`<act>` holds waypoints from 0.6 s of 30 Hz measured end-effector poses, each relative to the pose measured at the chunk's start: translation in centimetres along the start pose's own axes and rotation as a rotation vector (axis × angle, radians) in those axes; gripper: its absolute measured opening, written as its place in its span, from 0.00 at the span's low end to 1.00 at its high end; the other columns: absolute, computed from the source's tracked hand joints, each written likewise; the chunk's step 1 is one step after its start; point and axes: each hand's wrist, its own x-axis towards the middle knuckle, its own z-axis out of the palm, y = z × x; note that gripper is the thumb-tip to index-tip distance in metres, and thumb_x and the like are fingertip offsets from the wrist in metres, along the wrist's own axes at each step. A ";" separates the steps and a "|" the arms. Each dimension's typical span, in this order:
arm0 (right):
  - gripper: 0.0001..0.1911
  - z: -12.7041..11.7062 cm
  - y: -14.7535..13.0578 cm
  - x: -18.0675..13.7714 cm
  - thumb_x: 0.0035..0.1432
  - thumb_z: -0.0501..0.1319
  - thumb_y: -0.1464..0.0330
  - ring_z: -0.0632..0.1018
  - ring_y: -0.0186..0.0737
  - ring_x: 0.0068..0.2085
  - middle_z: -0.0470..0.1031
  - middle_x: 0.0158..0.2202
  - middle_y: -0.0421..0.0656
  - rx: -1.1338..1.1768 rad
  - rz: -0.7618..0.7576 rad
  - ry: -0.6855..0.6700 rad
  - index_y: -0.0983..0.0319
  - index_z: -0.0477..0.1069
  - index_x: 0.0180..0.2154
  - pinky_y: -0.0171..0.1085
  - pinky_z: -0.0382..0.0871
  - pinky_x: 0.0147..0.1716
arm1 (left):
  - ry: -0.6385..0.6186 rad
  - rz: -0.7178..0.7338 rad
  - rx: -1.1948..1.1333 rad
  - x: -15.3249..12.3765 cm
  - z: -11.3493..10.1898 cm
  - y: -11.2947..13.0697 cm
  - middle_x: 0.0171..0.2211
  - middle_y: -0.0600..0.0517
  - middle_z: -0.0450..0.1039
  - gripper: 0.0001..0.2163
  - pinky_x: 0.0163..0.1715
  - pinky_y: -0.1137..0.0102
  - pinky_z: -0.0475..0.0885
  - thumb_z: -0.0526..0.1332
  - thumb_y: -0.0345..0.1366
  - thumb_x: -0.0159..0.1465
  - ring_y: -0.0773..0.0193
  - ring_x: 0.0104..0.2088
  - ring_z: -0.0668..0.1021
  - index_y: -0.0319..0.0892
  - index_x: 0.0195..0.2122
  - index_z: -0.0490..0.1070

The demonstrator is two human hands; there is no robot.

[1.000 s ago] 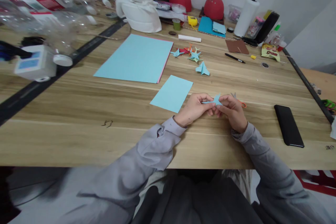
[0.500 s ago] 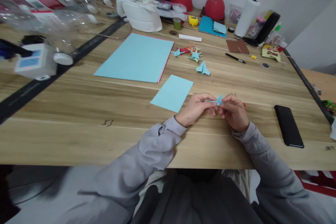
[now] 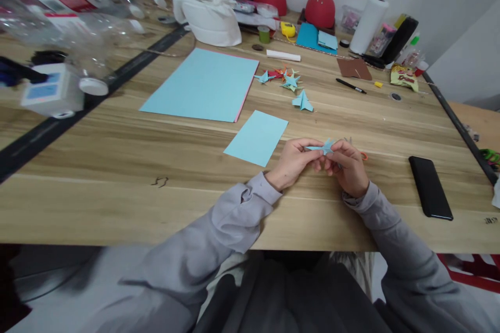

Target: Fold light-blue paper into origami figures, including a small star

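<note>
A small folded blue paper with pointed tips is held just above the near part of the counter, between the two hands. The left hand has its fingers closed on it, thumb on the near side, with a narrow point lying along them. The right hand pinches the other end between thumb and fingers, and the fingertips of both hands come close together around it.

Just beyond the right hand lie scissors, partly hidden by it, an orange handle loop showing. Near the left hand, on its left, a small blue sheet lies flat. Behind that is a large blue sheet, with a pink edge showing along its right side.

Beyond the hands sits a blue paper plane, and just past it a cluster of folded shapes in blue, red, orange and pale green. To the right, well apart from the hands, lies a black phone. Farther back are a pen, a brown sheet and a white strip. Toward the wall stand a yellow tape measure and a paper roll; clear bottles are heaped at the far left.
</note>
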 end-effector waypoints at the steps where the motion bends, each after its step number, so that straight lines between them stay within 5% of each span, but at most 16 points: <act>1: 0.13 0.0 0.1 0.0 0.44 0.69 0.66 0.69 0.30 0.15 0.74 0.16 0.33 0.000 -0.004 -0.007 0.58 0.65 0.28 0.29 0.60 0.14 | 0.014 -0.001 -0.014 0.0 0.0 -0.1 0.19 0.53 0.75 0.12 0.19 0.74 0.67 0.72 0.33 0.47 0.70 0.16 0.73 0.36 0.32 0.76; 18: 0.12 0.3 0.7 -0.1 0.47 0.67 0.68 0.69 0.31 0.15 0.73 0.17 0.32 0.039 -0.006 0.006 0.58 0.63 0.28 0.29 0.58 0.14 | 0.036 -0.139 -0.189 0.0 0.4 0.0 0.17 0.55 0.73 0.07 0.16 0.77 0.63 0.67 0.27 0.45 0.72 0.15 0.72 0.37 0.26 0.73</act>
